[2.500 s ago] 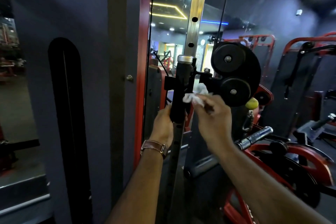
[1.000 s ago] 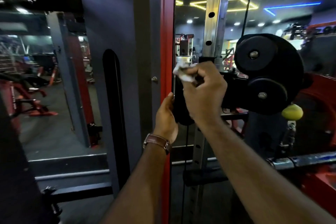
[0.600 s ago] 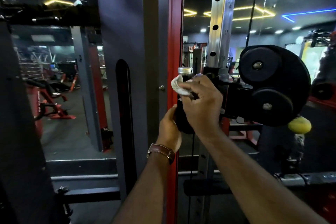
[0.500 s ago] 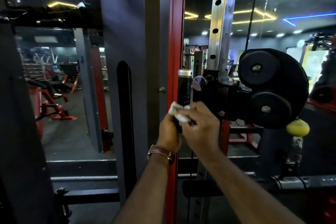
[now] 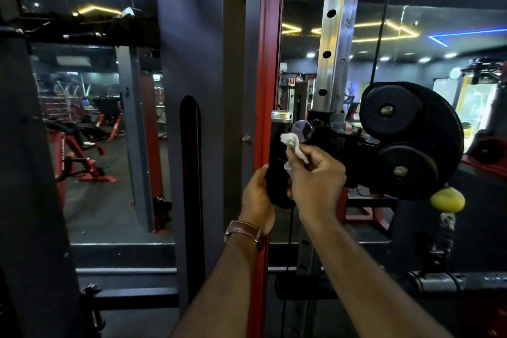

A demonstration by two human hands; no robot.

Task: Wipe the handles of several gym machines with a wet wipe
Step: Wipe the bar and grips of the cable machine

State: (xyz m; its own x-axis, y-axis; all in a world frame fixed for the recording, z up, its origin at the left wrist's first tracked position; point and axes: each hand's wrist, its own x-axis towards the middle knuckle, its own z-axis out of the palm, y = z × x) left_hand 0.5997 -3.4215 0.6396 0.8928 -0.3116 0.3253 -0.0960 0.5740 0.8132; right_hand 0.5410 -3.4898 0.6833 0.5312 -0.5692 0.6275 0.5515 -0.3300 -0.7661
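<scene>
Beside the black pulley [image 5: 411, 140], left hand [image 5: 258, 197] grips handle [image 5: 278, 162]; right hand [image 5: 315, 181] pinches wipe [image 5: 295, 147].

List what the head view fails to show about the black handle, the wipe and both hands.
- Lower end of the upright black foam handle: covered by the left hand and right hand.
- Left hand's fingertips: wrapped behind the handle.
- Crumpled white wet wipe: partly bunched inside the right hand's grip.
- Handle's far side: faces away.
</scene>
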